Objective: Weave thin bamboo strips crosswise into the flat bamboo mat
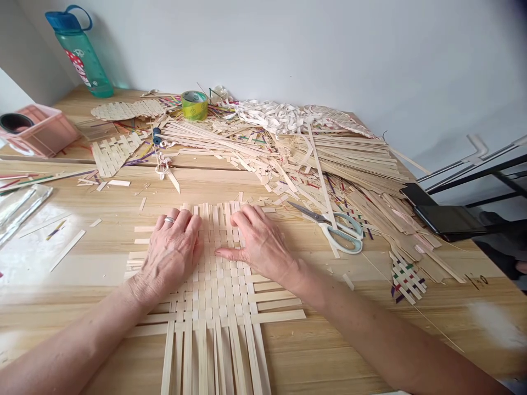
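A half-woven mat of pale bamboo strips (218,296) lies on the wooden table (102,241) in front of me, loose strip ends sticking out on all sides. My left hand (171,252), with a ring on one finger, rests flat on the mat's left part, fingers stretched forward. Over the mat's upper right part my right hand (257,241) lies palm down, fingers curled onto the strips and the thumb pointing left. Neither hand holds anything.
Pale-handled scissors (335,227) lie just right of my right hand. Heaps of bamboo strips (354,153) and offcuts cover the back. A tape roll (195,105), teal bottle (80,52), pink basket (41,129), small woven pieces (113,152) and a dark phone (447,219) are around.
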A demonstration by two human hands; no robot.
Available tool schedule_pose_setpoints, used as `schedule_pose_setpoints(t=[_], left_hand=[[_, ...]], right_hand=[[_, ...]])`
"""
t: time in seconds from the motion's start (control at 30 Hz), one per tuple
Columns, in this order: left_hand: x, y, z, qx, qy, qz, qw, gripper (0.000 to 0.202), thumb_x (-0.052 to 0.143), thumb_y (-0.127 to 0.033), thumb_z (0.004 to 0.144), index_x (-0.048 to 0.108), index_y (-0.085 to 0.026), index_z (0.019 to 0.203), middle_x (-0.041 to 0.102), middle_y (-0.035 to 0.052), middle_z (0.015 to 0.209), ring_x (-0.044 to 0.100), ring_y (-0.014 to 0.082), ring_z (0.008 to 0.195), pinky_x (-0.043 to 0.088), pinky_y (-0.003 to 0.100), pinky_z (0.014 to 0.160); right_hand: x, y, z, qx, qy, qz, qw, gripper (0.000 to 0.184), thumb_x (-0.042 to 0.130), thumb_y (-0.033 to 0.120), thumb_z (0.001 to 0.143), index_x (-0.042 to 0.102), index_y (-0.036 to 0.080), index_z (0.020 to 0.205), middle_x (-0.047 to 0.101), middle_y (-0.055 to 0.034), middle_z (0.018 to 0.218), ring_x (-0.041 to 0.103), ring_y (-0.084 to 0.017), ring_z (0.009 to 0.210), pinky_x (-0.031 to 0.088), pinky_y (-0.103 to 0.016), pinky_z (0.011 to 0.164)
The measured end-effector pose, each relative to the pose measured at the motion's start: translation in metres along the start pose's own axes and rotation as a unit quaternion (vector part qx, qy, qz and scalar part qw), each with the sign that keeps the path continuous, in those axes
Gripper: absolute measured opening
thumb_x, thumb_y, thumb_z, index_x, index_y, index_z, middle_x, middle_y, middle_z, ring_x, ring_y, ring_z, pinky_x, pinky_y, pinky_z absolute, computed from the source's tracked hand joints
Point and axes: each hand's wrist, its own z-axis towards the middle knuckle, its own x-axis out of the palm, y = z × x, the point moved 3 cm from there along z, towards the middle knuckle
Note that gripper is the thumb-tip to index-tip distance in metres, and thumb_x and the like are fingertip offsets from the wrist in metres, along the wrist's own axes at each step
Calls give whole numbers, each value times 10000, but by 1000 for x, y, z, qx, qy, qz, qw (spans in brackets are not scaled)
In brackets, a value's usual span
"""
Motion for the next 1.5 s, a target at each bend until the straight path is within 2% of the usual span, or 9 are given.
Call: schedule_pose_setpoints(t=[0.23, 0.33, 0.47, 0.6, 1.0, 1.27, 1.4, 1.5], left_hand=[[2, 1, 0, 6, 5, -15, 1000, 91, 474, -140, 853, 553, -187, 858, 580, 114, 871, 518, 291, 853, 434, 403, 739], [2, 1, -1, 15, -19, -28, 999, 109, 476, -133, 857, 571, -187, 853, 588, 109, 880, 512, 280, 846, 422, 392, 729], [-1, 0, -5, 56, -61, -70, 994, 182, 464, -113, 894, 615, -195, 834, 624, 88, 893, 513, 246, 834, 410, 378, 744], [-4, 0, -8, 88, -84, -117, 986, 222, 470, -91, 911, 648, -193, 827, 649, 57, 832, 519, 224, 826, 413, 379, 771], [3, -2, -14, 103, -109, -237, 960, 220, 526, -23, 892, 663, -154, 1002, 635, 75, 902, 509, 204, 844, 497, 341, 733], [2, -3, -14, 91, -104, -199, 970, 252, 518, -5, 855, 638, -158, 1015, 620, 87, 945, 522, 229, 872, 510, 380, 770], [-2, -3, -12, 50, -111, -156, 980, 265, 527, -40, 829, 605, -135, 1064, 612, 124, 1009, 508, 268, 924, 507, 418, 812], [-3, -3, -10, 29, -93, -131, 987, 241, 533, -72, 816, 589, -128, 1044, 601, 135, 1000, 498, 280, 918, 501, 416, 807]], right_hand=[[0, 1, -1, -16, -13, -11, 1000, 523, 705, 668, 777, 554, 188, 917, 574, -86, 970, 506, -254, 925, 435, -374, 788], [-1, 1, -1, -18, -13, -12, 1000, 522, 698, 668, 783, 557, 183, 914, 575, -88, 968, 507, -254, 921, 435, -372, 792], [-1, 1, -1, -15, -14, -4, 1000, 515, 682, 666, 799, 565, 181, 928, 583, -96, 978, 515, -258, 927, 437, -377, 802], [-2, 2, -1, -8, -16, -3, 1000, 498, 670, 653, 817, 575, 181, 941, 596, -98, 982, 524, -264, 935, 433, -384, 819], [-5, 5, -1, -24, -43, 22, 999, 438, 747, 550, 799, 581, 167, 929, 604, -84, 946, 517, -251, 909, 454, -368, 812], [-7, 6, -3, -27, -45, -9, 999, 487, 694, 608, 819, 587, 152, 951, 607, -91, 956, 516, -256, 919, 448, -374, 811], [-7, 7, -3, -24, -41, -27, 999, 491, 705, 605, 813, 593, 146, 947, 612, -94, 960, 518, -261, 924, 448, -375, 805], [-7, 7, -4, -13, -46, -34, 998, 505, 699, 627, 806, 596, 145, 918, 612, -90, 938, 522, -263, 908, 444, -379, 791]])
